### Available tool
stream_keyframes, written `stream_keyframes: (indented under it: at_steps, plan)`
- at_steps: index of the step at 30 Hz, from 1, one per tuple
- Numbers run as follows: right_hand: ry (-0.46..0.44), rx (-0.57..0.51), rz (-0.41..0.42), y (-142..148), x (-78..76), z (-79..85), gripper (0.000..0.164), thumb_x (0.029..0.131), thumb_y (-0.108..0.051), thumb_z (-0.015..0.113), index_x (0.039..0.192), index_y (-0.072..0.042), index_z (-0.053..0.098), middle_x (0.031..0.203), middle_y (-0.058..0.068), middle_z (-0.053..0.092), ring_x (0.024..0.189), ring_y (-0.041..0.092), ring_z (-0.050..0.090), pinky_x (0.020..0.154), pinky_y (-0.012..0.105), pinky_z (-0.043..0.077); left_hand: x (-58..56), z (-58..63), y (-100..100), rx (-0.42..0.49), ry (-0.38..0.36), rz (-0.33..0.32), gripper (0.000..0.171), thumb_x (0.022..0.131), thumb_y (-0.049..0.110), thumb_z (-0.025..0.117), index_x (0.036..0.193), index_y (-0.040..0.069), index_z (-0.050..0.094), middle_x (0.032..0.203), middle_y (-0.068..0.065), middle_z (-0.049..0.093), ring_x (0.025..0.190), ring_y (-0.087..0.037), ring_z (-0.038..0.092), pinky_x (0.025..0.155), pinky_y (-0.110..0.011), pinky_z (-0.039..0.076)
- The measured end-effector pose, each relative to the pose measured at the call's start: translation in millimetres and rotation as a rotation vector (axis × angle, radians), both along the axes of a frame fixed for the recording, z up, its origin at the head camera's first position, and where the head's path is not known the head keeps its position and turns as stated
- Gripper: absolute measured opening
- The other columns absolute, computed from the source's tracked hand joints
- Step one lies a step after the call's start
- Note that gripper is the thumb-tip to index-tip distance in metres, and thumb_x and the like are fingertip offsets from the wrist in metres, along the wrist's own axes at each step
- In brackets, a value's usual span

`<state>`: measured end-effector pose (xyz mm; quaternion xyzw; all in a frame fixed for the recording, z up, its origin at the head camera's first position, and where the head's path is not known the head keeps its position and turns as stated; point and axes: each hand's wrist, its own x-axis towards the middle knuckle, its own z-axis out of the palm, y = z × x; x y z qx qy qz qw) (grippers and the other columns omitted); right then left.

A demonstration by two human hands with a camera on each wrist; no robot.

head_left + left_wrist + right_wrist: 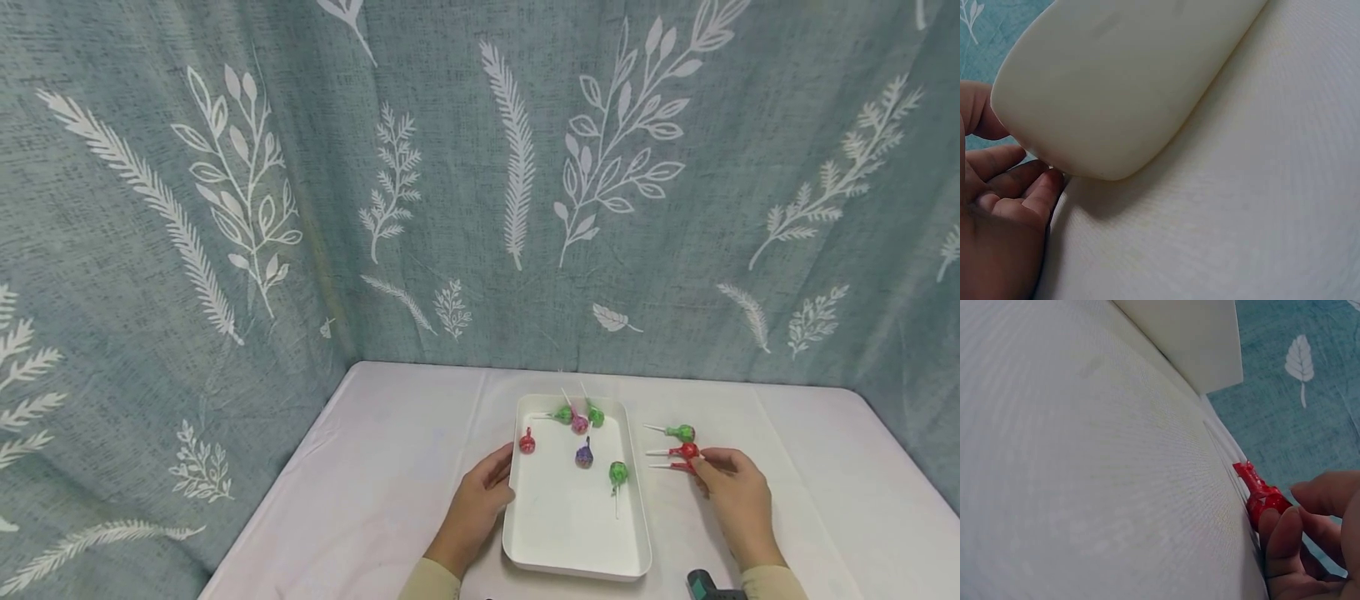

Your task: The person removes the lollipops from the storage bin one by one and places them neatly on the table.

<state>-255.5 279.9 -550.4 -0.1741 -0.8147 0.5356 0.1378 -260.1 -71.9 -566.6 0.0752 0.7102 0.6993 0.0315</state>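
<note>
"Where's the red lollipop (1266,503)?"

"Right of the tray (562,533), pinched in the fingertips of the right hand (735,496). I can't tell whether it touches the table (375,467)."

"How does it look?"

"Shiny red wrapper, round head, twisted neck. From the head view, its white stick points left, towards the tray."

"Anything close by?"

"A second red one (688,451) just beyond it, almost at the fingers, then a green one (684,433). Their sticks point left too."

"And in the way?"

"The tray's right wall stands between those three and the six lollipops inside: three green, one pink, one purple, one red."

"The left hand (480,492)?"

"Holding the tray's left side, fingers bent."

"Further out?"

"A dark object (702,583) by the right wrist, partly out of view, and a leaf-patterned blue-green curtain (465,208) behind the table."
</note>
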Motion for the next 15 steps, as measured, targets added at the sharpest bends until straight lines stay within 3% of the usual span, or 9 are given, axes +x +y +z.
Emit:
stream_keyframes:
  at_steps: [7,15]
  plan:
    - [0.025,-0.029,-0.010,1.0,-2.5,-1.1,0.035,0.107,-0.014,0.064,0.134,0.007,0.062,0.124,0.025,0.068,0.084,0.013,0.069,0.066,0.020,0.060,-0.4,1.0,-0.4,0.001,-0.005,-0.002,0.074,0.088,-0.005,0.060,0.161,-0.004,0.048,0.162,-0.020,0.050,0.150,-0.039,0.047,0.121,-0.048,0.041]
    - [0.008,-0.065,-0.033,1.8,-3.0,3.7,0.037,0.108,-0.017,0.063,0.139,0.003,0.061,0.136,0.021,0.059,0.088,0.009,0.066,0.067,0.018,0.059,-1.1,0.2,0.4,-0.005,-0.004,0.007,0.074,0.087,-0.005,0.060,0.160,-0.004,0.048,0.161,-0.021,0.051,0.149,-0.040,0.048,0.121,-0.049,0.042]
